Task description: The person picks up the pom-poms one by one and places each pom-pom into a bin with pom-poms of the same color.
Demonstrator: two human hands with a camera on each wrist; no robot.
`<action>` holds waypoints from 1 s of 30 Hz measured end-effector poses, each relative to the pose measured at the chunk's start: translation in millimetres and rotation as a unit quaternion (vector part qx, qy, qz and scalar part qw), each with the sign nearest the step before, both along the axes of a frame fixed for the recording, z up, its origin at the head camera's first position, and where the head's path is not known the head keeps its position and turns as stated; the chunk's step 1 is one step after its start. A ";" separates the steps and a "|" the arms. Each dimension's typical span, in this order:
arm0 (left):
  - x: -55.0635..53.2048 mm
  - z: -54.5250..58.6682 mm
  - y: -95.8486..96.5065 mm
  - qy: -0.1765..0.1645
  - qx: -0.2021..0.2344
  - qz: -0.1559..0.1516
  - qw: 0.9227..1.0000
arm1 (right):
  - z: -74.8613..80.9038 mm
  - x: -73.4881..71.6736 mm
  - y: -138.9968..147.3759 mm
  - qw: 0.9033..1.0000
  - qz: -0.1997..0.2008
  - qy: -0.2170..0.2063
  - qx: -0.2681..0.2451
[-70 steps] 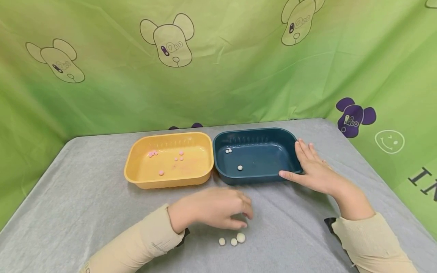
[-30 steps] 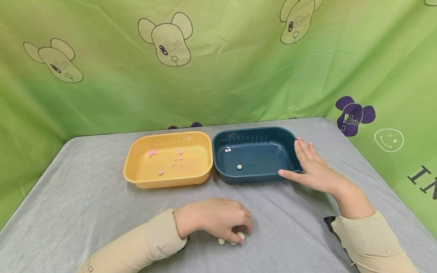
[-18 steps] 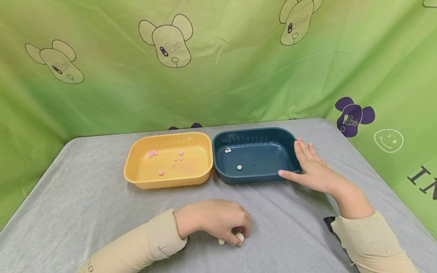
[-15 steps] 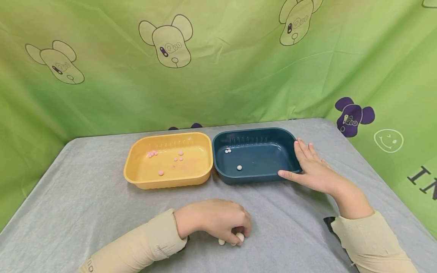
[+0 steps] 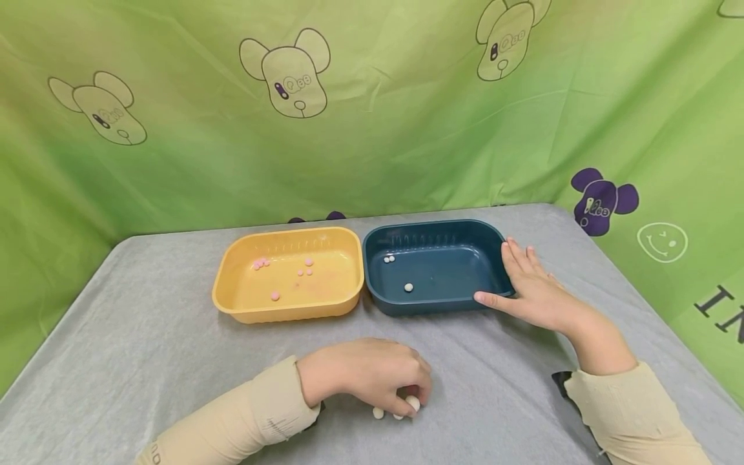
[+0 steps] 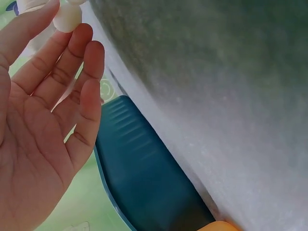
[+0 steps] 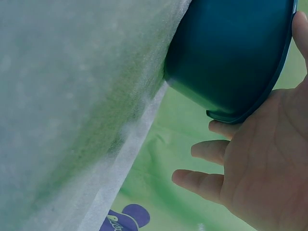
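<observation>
My left hand [image 5: 374,373] is low over the grey cloth at the front. Its thumb and fingertips pinch the largest white ball [image 5: 413,403], also visible at the fingertips in the left wrist view. Two smaller white balls lie by the thumb: one [image 5: 378,413] stands apart, the other [image 5: 398,416] is partly hidden. My right hand [image 5: 540,294] rests on the right end of the dark teal tray [image 5: 453,274], its fingers straight, its thumb at the near rim. Three white balls lie inside that tray.
Left of the teal tray, almost touching it, stands a yellow tray [image 5: 334,287] with several small pink balls [image 5: 275,296]. The grey tablecloth [image 5: 145,323] spreads around both. A green printed curtain [image 5: 383,129] hangs behind and to the right.
My left hand has come down toward the front, and its thumb and fingers have closed round the largest white ball. My right hand and both trays have stayed in place.
</observation>
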State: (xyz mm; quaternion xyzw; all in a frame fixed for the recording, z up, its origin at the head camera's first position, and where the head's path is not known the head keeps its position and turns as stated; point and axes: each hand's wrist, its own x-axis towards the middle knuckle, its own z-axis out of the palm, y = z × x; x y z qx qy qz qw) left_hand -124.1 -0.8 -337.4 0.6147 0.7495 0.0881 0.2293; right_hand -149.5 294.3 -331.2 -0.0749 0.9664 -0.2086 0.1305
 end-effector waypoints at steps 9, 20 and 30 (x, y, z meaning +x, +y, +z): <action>1.1 3.0 0.3 0.004 0.010 -0.002 1.000 | -0.2 0.1 0.3 1.000 -0.001 -0.001 0.000; 4.0 10.9 -6.8 0.015 0.014 -0.005 1.000 | 0.2 0.4 0.6 1.000 -0.002 -0.006 -0.002; 4.5 19.1 -12.1 0.012 0.044 -0.011 0.999 | 2.3 0.5 0.3 1.000 0.000 -0.006 -0.003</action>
